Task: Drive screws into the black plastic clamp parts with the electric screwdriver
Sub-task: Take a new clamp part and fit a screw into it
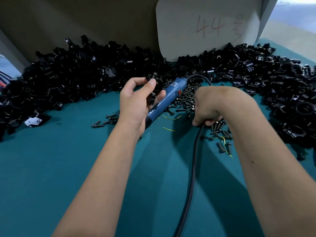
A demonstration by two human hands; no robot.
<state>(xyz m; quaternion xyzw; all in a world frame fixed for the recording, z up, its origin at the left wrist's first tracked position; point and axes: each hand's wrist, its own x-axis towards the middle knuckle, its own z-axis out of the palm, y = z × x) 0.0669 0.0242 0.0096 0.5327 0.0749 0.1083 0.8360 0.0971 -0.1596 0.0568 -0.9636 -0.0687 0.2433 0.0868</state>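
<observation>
1. Pinched between thumb and fingers of the left hand [135, 103], a black clamp part [154, 90] is held up above the middle of the worktop [68, 168], with what looks like a screw standing at its top.
2. Curled fingers of the right hand [210, 108] are pressed down into the loose screws [186, 98]; whether a screw is pinched or the black cable [192, 177] is caught under them cannot be told.
3. That cable is seen running from the near edge up under the right hand.
4. Just behind the left hand, the blue screwdriver [168, 95] is lying slantwise on the worktop, gripped by neither hand.
5. The clamp part is judged light, stiff and somewhat slick; it is best held by its flat sides, with the screw hole left uncovered.
6. The screws are judged small and apt to roll, so each is best taken by its shank.
7. The screwdriver is judged the heaviest item, to be grasped round its blue barrel.
8. Along the far edge, a deep heap of clamp parts [77, 74] is banked against a grey board [205, 28] marked 44.
</observation>
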